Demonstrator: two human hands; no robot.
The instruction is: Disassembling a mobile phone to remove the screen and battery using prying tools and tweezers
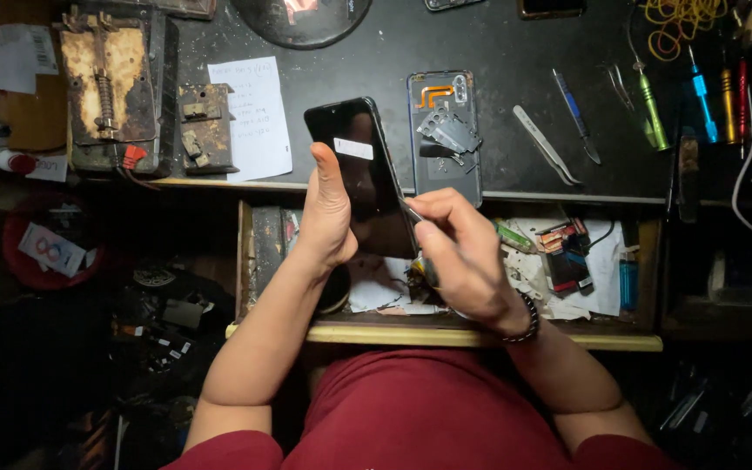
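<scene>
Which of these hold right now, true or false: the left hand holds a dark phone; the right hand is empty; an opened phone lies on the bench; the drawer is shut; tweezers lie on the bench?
1. The left hand holds a dark phone. True.
2. The right hand is empty. False: it holds a thin metal tool against the phone's edge.
3. An opened phone lies on the bench. True.
4. The drawer is shut. False: it is pulled open and cluttered.
5. Tweezers lie on the bench. True.

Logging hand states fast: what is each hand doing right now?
Left hand: closed on a black phone.
Right hand: closed on a thin metal tool at the phone's edge.
</scene>
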